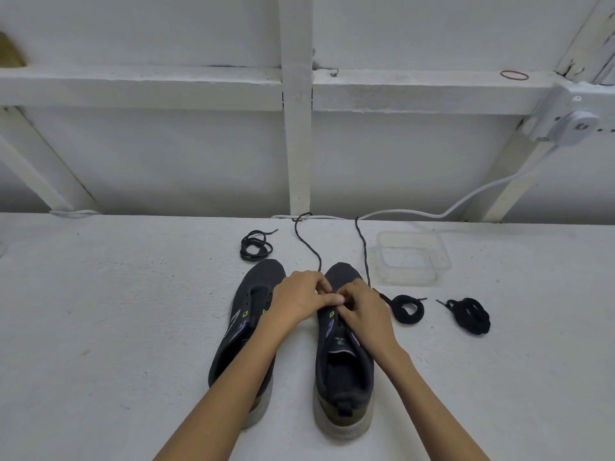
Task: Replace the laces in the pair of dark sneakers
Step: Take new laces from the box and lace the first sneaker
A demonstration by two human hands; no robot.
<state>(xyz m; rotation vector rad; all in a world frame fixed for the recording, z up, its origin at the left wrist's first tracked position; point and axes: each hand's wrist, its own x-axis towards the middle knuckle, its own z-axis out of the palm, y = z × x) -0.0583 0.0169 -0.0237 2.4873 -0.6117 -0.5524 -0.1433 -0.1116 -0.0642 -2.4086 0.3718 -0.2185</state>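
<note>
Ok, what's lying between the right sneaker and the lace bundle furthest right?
A coiled black lace lies between the right sneaker and the far-right lace bundle; the head view shows it.

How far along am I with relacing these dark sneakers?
Done: the left sneaker looks unlaced. In hand: left hand and right hand pinch a lace at the right sneaker, ends trailing toward the wall. Left: finish that shoe, then lace the other; a coiled lace waits beyond it.

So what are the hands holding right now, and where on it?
Left hand and right hand pinch the lace at the eyelets of the right sneaker; its ends trail free.
</note>
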